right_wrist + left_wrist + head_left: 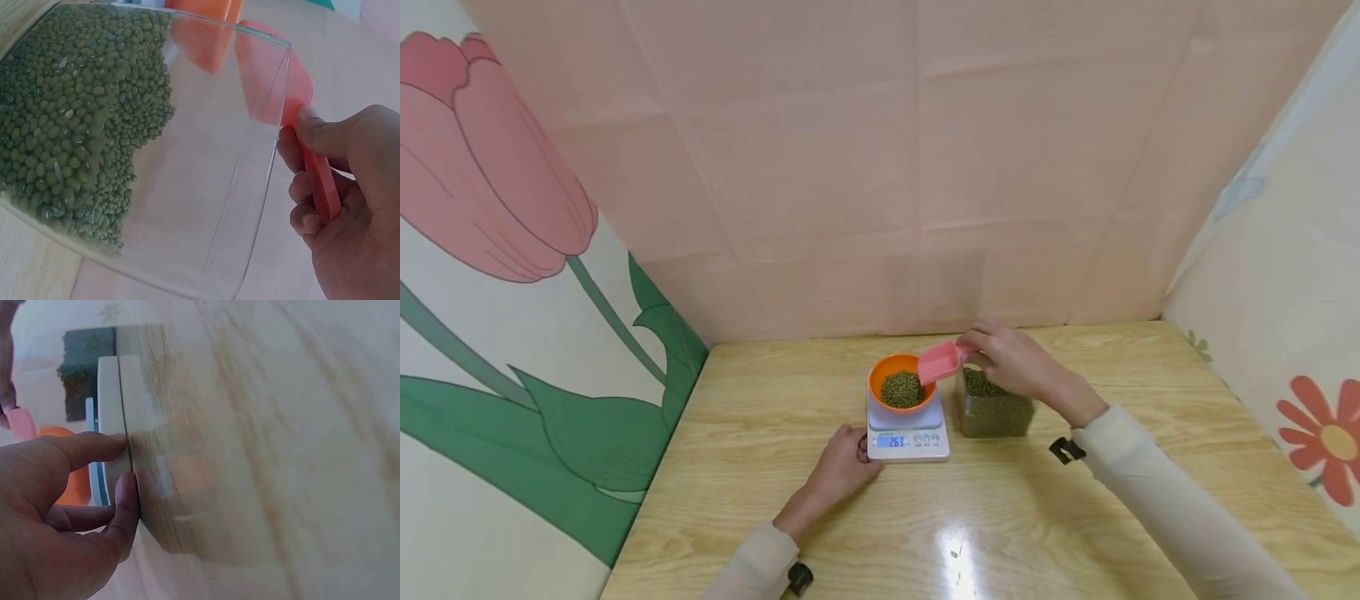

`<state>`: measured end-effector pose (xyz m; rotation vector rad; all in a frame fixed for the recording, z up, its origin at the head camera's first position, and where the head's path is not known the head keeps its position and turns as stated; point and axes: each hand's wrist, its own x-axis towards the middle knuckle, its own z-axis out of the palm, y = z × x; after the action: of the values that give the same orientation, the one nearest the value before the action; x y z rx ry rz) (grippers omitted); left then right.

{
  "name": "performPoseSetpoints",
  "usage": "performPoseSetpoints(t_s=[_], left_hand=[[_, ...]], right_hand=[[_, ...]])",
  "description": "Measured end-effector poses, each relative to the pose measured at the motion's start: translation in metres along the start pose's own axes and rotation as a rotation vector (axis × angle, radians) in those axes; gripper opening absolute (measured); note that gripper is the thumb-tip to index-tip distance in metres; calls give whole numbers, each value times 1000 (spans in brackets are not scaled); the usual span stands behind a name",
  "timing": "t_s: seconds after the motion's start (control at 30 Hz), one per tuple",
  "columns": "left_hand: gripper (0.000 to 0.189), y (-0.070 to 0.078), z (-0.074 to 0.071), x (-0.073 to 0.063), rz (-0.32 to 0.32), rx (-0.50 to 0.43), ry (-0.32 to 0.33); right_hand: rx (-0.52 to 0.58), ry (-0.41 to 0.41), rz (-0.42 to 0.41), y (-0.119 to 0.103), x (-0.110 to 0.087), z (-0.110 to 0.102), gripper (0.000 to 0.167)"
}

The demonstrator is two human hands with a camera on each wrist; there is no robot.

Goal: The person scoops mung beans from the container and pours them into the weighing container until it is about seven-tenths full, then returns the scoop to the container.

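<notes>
A white kitchen scale [908,447] with a lit display reading about 263 carries an orange bowl [874,383] with green mung beans [902,390] in it. My left hand [844,463] holds the scale's near left corner, thumb and curled fingertips [127,487] against its edge in the left wrist view. My right hand [1006,358] grips the handle of a pink scoop [938,363], its mouth tilted down over the bowl's right rim. Just below that hand stands a clear box [206,187] of mung beans, right of the scale.
The wood-grain table [760,400] is glossy and ends at a pink-covered wall [820,208] behind. Decorated side panels stand left, with a tulip [505,158], and right, with a red flower [1337,440]. A dark strap piece [1066,450] hangs at the right cuff.
</notes>
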<state>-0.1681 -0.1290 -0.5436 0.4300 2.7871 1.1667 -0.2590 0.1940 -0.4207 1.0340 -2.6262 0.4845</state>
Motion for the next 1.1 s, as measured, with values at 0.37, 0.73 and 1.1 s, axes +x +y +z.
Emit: performPoseSetpoints(t_s=[0.37,0.73,1.1], left_hand=[[34,-2,0,0,3,1,-4],[35,-2,-1,-1,12,-9,2],[35,-2,0,1,4,7,3]], right_hand=[[-4,32,2,2,-6,-6,19],[-9,84,-21,5,-13,-18,21],[-19,114,-8,10,-20,-27,22]])
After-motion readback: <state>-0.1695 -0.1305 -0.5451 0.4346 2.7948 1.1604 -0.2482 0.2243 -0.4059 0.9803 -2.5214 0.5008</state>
